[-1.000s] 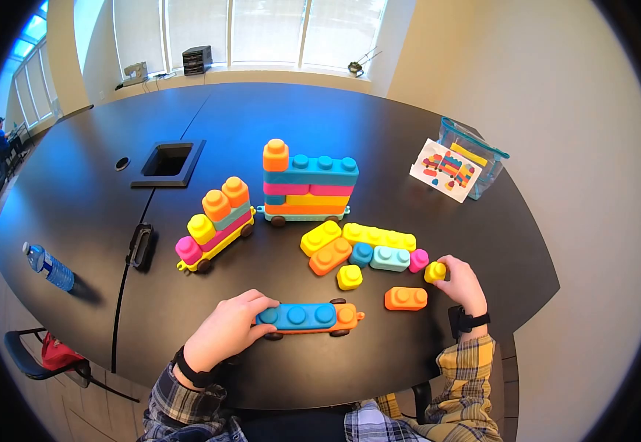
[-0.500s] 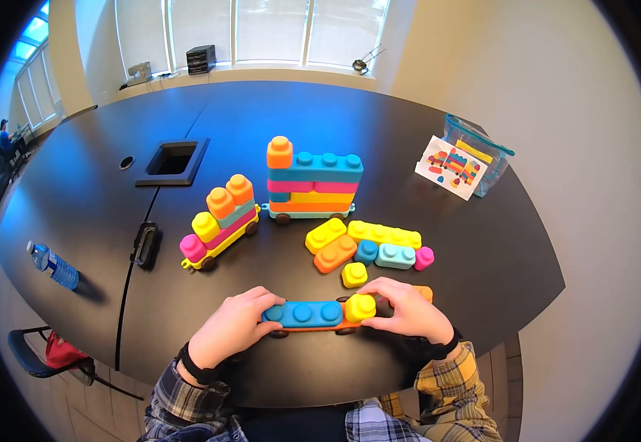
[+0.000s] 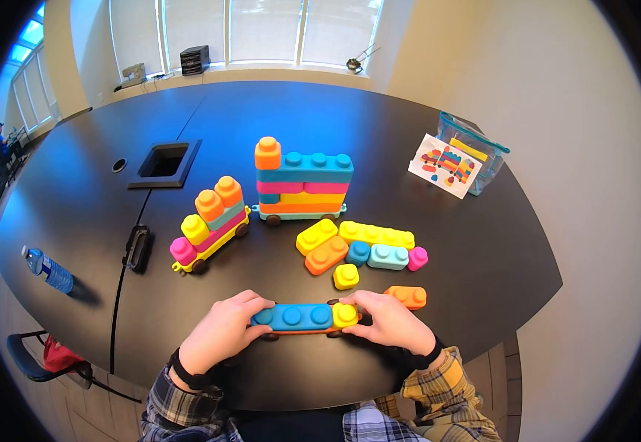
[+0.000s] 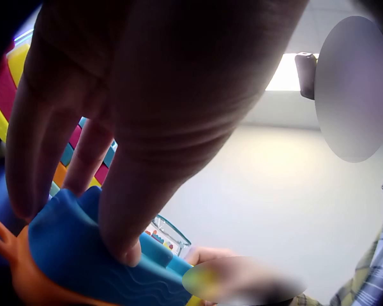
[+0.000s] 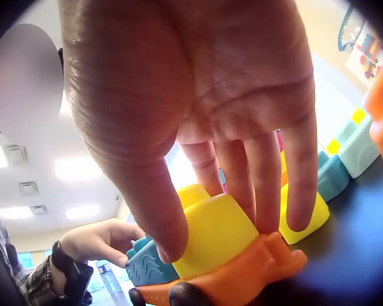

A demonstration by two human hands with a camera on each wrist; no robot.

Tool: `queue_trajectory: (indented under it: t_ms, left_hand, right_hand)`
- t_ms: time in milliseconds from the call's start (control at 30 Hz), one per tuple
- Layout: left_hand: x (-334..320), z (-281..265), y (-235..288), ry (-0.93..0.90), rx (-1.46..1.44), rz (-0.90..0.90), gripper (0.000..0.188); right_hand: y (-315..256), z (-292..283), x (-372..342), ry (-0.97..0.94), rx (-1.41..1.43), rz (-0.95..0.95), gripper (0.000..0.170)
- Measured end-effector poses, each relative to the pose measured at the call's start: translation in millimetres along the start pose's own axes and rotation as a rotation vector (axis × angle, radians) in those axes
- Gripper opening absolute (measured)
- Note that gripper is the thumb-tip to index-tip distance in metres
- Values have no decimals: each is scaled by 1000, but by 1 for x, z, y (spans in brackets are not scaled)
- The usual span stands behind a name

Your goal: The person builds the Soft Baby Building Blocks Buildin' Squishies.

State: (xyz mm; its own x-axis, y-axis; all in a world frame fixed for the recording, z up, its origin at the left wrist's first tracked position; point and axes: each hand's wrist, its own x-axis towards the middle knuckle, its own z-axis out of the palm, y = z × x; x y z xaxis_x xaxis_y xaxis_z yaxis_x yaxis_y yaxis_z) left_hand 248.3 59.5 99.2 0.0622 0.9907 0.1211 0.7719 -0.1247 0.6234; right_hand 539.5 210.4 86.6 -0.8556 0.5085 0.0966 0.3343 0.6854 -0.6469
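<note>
A long blue block (image 3: 291, 317) sits on an orange wheeled base (image 5: 226, 280) close to the table's front edge. My left hand (image 3: 226, 328) grips the left end of the blue block, thumb on the near side and fingers on the far side. At the other end, a small yellow block (image 3: 345, 315) sits on the base beside the blue one. My right hand (image 3: 390, 320) pinches that yellow block between thumb and fingers. In the right wrist view the yellow block's bottom meets the orange base.
Beyond the hands lie loose blocks: an orange block (image 3: 406, 297), a small yellow cube (image 3: 346, 277), a long yellow block (image 3: 376, 234) and several others. Two built wagons, a shorter one (image 3: 213, 225) and a taller one (image 3: 304, 184), stand behind. A picture card (image 3: 445, 166) leans on a clear bag (image 3: 491, 151); a water bottle (image 3: 48, 269) stands left.
My right hand has brought the small yellow block from the right side of the table onto the base's right end, lowering it beside the blue block. My left hand has kept its grip.
</note>
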Motion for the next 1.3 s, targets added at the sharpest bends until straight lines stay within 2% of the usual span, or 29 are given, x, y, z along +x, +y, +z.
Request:
queue_trajectory:
  t_ms: [100,533,633,700,733,800,833,900,1000,1100,1300]
  left_hand:
    - [0,-2,2,-36,-8,-35,37]
    - [-2,5,-3,8,26,-2,39]
    - [-3,6,-1,11,39,-7,39]
    - [-3,5,-1,15,46,-16,39]
    - [-3,5,-2,8,42,-11,40]
    - [-5,8,-2,2,35,-9,41]
    - [-6,10,-2,14,58,-6,44]
    - [-7,9,2,37,90,-4,47]
    - [-8,7,7,125,86,28,53]
    - [-8,4,4,89,101,-20,55]
    - [-10,8,2,71,133,-57,41]
  right_hand:
    - [0,1,-1,2,-26,14,54]
    - [-4,1,-3,26,-82,19,54]
    - [-4,-15,2,-81,-122,42,55]
    - [-4,-33,14,-59,-182,-95,56]
    - [-7,-41,24,-61,-186,-97,56]
    - [-14,-53,43,-9,-393,20,43]
    - [-7,-53,53,-14,-393,16,43]
    - [28,-43,81,104,-645,-113,28]
    - [46,-33,103,113,-756,-174,19]
    - [54,-25,114,70,-780,-155,16]
    - [62,-21,118,61,-692,-136,16]
